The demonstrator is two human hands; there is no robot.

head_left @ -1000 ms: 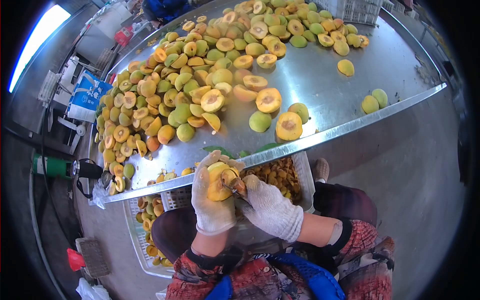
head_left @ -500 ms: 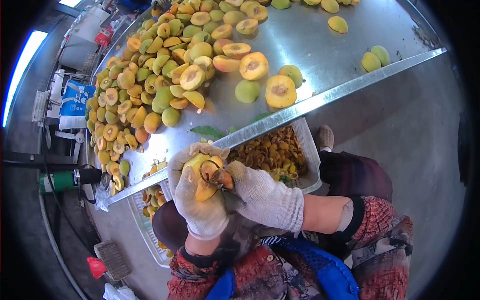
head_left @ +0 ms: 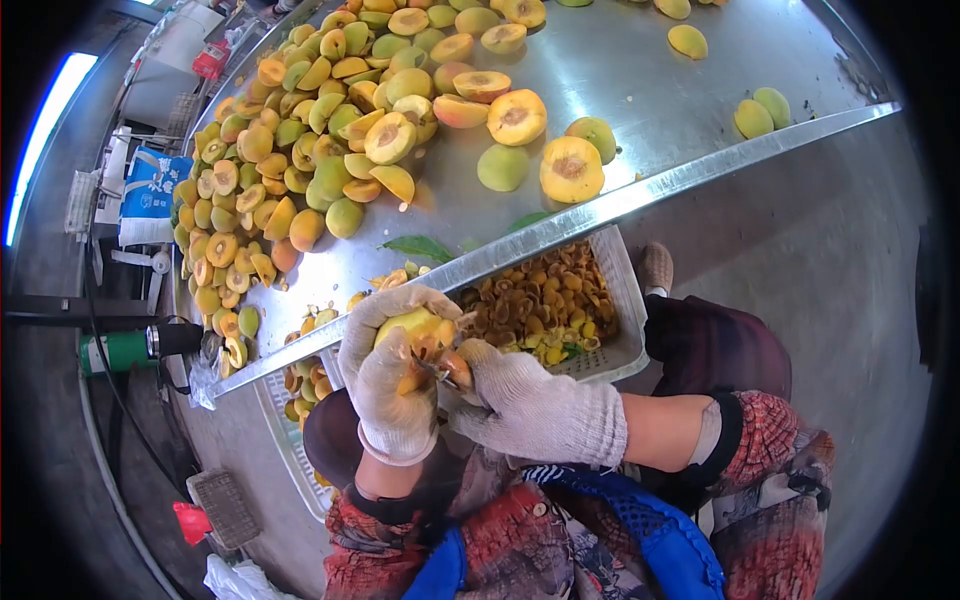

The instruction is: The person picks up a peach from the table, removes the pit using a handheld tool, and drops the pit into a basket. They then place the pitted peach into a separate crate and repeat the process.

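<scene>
Two hands in off-white knitted gloves work close together over the seated person's lap, just short of the table's near edge. From where I stand, the left hand (head_left: 385, 390) is curled round a yellow-fleshed, rounded fruit (head_left: 409, 324), its fingers wrapped over the far side. The right hand (head_left: 545, 405) is closed on a small tool with a brown, rounded handle end (head_left: 458, 371) and a thin dark metal part, which meets the lower side of the fruit; just how far it goes in I cannot tell.

Beyond the gloves slopes a shiny sheet-metal table (head_left: 690, 120) with a raised rim. A broad heap of green-and-yellow fruit halves (head_left: 310, 130) covers its left part, many lying with the orange flesh upward. Nearer the rim, one large yellow half (head_left: 571, 169) sits with its brownish centre showing, next to smaller green ones, and a flat green leaf (head_left: 419, 246) lies to their left.

Below the rim, partly under the table, a white plastic crate (head_left: 632, 318) holds brown and yellow pieces; another white slatted crate (head_left: 283, 430) stands to the left, partly hidden by the person's knee. Off to that side I also see a green cylindrical flask (head_left: 118, 352) with a black end.
</scene>
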